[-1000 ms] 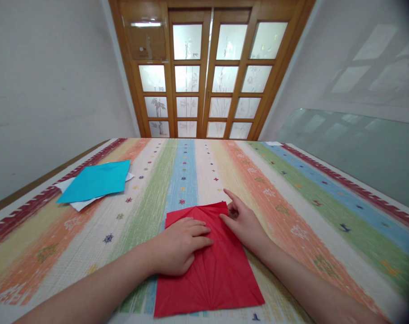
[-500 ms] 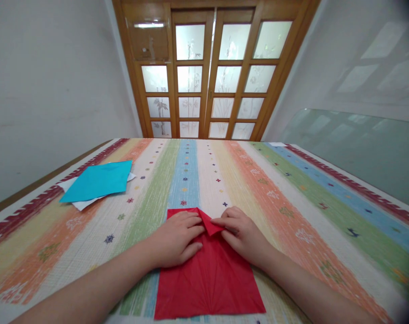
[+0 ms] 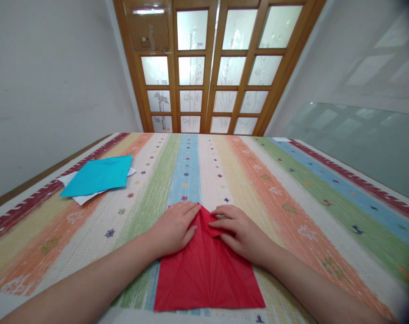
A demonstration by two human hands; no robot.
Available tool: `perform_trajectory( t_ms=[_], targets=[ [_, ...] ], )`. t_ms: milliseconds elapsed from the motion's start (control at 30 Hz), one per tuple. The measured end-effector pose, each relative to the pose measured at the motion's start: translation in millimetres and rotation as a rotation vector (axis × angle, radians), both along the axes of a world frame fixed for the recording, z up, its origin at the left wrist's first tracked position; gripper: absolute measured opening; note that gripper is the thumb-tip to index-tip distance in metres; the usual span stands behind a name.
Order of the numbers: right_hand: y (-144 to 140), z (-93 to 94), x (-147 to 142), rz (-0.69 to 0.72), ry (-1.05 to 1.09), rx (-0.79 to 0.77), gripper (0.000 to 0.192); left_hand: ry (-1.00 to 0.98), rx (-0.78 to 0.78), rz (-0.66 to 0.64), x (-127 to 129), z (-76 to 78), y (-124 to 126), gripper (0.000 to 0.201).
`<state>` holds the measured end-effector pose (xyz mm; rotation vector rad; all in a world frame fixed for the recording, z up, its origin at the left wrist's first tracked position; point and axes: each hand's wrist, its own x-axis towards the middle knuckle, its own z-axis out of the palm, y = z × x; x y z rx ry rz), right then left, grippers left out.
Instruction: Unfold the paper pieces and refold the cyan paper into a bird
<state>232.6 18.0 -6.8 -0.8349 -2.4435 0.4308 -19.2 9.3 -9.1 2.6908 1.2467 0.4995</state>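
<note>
A sheet of red paper (image 3: 204, 279) with creases fanning up from its near edge lies flat in front of me. Its top right corner is folded inward along a slanted edge. My left hand (image 3: 173, 227) rests palm down over the upper left part, fingers laid flat and covering that corner. At the folded flap on the right, my right hand (image 3: 240, 231) has bent fingers on the paper, with thumb and index close together at the flap. Part of the flap is hidden under those fingers.
A turquoise sheet (image 3: 99, 175) lies on white paper (image 3: 81, 199) at the left of the table. The striped tablecloth (image 3: 150, 198) runs back toward wood-framed glass doors (image 3: 191, 72). A glass panel (image 3: 352, 139) stands along the right side.
My left hand has slid slightly up and left, showing more of the paper's middle. The flap under my right fingers now lies flatter. The view has tilted slightly.
</note>
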Motion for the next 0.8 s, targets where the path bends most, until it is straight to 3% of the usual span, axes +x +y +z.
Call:
perform_trajectory(
  t_ms=[167,467,800],
  targets=[
    [1.2,-1.5,1.0,0.005,-0.022,0.012,0.035,0.124,0.051,-0.088,1.8,0.8,-0.7,0.044],
    [0.8,4.2,6.5,0.019,-0.097,0.028,0.038,0.173,0.062,-0.099,0.8,-0.4,-0.3,0.045],
    [-2.8,20.9,12.1,0.04,-0.235,-0.04,0.029,0.21,-0.012,-0.08,-1.6,1.6,4.3,0.051]
  ],
)
